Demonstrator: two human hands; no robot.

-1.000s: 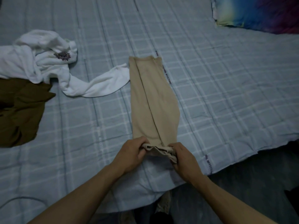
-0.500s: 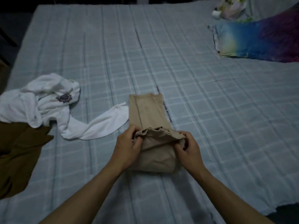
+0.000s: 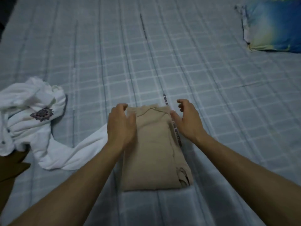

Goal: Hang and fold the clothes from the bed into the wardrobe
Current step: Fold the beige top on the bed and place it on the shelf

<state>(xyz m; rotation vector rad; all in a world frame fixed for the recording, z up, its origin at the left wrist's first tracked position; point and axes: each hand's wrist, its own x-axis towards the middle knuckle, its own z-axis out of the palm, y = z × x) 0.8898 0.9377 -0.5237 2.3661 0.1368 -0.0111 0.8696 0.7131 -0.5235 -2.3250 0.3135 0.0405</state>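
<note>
A beige garment (image 3: 154, 154) lies folded in half into a compact rectangle on the checked grey-blue bed cover (image 3: 211, 95). My left hand (image 3: 121, 126) rests flat on its far left corner, fingers spread. At the far right corner my right hand (image 3: 187, 121) hovers with fingers apart and curled, its thumb touching the fabric edge. Neither hand grips anything. A crumpled white garment (image 3: 34, 121) with a dark flower emblem lies to the left, one sleeve reaching toward the beige one. A dark brown garment (image 3: 11, 170) shows at the left edge.
A blue, yellow and white pillow (image 3: 273, 25) lies at the far right corner of the bed. The wardrobe is out of view.
Both hands carried the near end of the beige garment forward over its far end, folding it in half, then let go. The view shifted up the bed.
</note>
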